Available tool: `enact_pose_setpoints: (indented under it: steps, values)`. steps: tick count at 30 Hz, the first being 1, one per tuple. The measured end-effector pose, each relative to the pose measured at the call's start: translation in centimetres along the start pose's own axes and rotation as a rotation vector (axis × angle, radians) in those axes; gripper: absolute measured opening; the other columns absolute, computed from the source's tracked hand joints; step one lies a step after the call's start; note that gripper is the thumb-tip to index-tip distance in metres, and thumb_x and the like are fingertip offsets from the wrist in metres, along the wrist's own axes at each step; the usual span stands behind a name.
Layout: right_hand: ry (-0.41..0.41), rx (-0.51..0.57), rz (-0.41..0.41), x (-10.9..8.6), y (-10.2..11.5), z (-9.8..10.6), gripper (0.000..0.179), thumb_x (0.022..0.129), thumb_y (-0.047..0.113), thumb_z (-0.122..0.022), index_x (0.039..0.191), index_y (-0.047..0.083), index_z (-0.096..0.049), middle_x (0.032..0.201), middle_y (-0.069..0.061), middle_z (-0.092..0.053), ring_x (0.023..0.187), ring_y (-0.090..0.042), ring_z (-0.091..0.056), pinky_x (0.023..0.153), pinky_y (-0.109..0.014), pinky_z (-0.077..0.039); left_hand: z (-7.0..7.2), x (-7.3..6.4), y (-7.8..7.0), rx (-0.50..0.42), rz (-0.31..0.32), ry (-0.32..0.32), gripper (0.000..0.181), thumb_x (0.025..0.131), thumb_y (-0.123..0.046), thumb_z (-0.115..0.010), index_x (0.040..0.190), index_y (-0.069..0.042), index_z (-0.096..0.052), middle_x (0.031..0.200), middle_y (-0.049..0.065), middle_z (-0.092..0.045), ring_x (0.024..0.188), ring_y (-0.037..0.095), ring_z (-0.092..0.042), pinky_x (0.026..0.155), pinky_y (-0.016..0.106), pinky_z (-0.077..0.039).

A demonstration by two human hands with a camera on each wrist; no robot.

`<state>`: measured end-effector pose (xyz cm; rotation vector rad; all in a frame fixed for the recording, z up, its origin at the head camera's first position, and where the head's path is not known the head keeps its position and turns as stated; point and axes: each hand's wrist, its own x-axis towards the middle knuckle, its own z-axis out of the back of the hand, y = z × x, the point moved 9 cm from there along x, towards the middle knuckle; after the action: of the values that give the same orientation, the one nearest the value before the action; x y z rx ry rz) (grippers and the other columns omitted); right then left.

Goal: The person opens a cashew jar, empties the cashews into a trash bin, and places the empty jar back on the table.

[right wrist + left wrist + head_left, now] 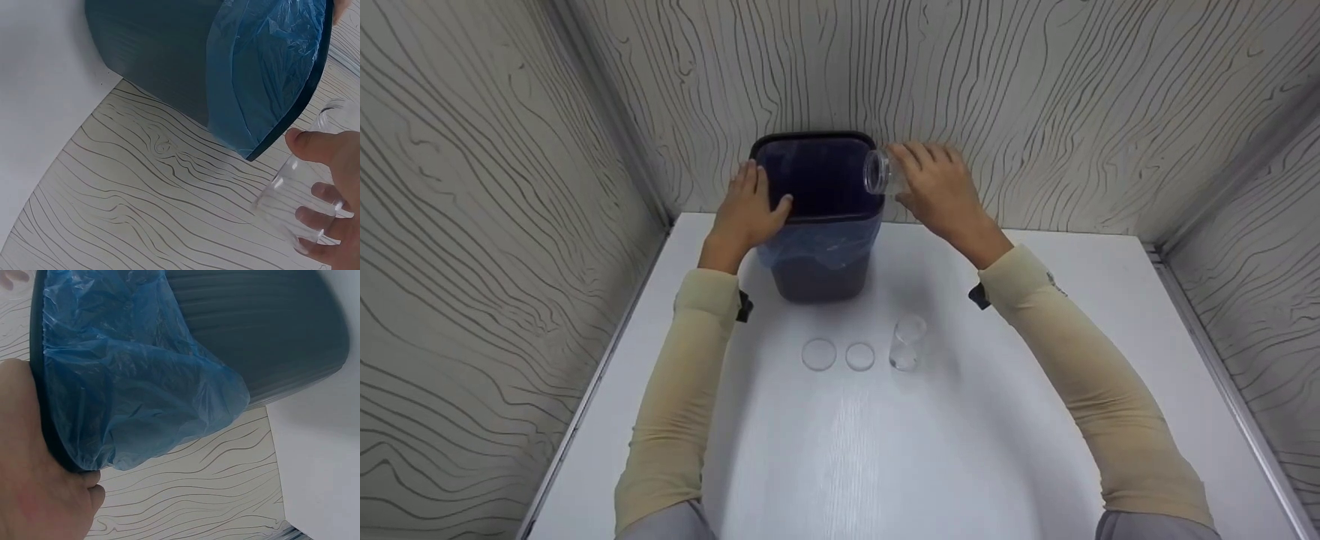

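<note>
A dark trash bin [819, 279] lined with a blue plastic bag [140, 394] stands on the white table near the back wall. My left hand [748, 214] grips its rim at the left front corner, with fingertips curled below the edge in the left wrist view. My right hand [941, 187] holds a clear jar [287, 185] between thumb and fingers. The jar lies tipped on its side, its open mouth [876, 172] pointing left over the bin's right rim. No contents show in the jar.
A second clear jar [906, 345] is on the table in front of the bin. To its left lie two clear round lids [819, 354], flat and side by side. Wood-patterned panels [997, 75] enclose the table at the back and both sides.
</note>
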<state>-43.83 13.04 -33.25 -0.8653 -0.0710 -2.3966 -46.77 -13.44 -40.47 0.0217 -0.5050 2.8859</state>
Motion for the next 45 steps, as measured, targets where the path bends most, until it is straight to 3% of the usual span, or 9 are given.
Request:
enact_pose_setpoints:
  steps: [11,27,40,45]
  values:
    - [-0.043,0.051,0.003,-0.7,-0.2,0.5,0.076,0.088,0.021,-0.09,0.15,0.002,-0.05,0.138,-0.022,-0.066,0.125,-0.045,-0.067,0.106,-0.059,-0.055,0.2,-0.1,-0.2,0.012,-0.011,-0.017,0.084,0.113,-0.05,-0.032,0.168,0.008,-0.006,0.178,0.027,0.003,0.167,0.039,0.004,0.137,0.052,-0.003]
    - [-0.009,0.143,-0.088,-2.0,-1.4,0.6,0.08,0.09,0.031,-0.089,0.153,0.003,-0.049,0.144,-0.023,-0.065,0.127,-0.043,-0.067,0.102,-0.056,-0.059,0.2,-0.1,0.0,0.004,-0.003,-0.014,0.085,0.112,-0.051,-0.032,0.168,0.007,-0.005,0.178,0.026,0.003,0.167,0.039,0.003,0.137,0.051,-0.002]
    - [-0.032,0.176,-0.15,-3.4,-2.8,1.2,0.082,0.089,0.036,-0.089,0.149,-0.002,-0.049,0.135,-0.025,-0.068,0.112,-0.046,-0.073,0.086,-0.059,-0.063,0.0,0.1,0.1,0.006,0.016,0.017,0.086,0.112,-0.055,-0.03,0.169,0.004,-0.002,0.179,0.022,0.007,0.168,0.035,0.008,0.137,0.047,0.001]
    - [-0.035,0.202,-0.178,-4.0,-3.4,1.2,0.084,0.088,0.037,-0.09,0.149,-0.001,-0.047,0.134,-0.027,-0.068,0.112,-0.047,-0.072,0.087,-0.061,-0.062,0.0,0.1,0.1,0.007,0.015,0.014,0.086,0.112,-0.054,-0.03,0.169,0.004,-0.002,0.179,0.022,0.007,0.168,0.036,0.007,0.137,0.047,0.001]
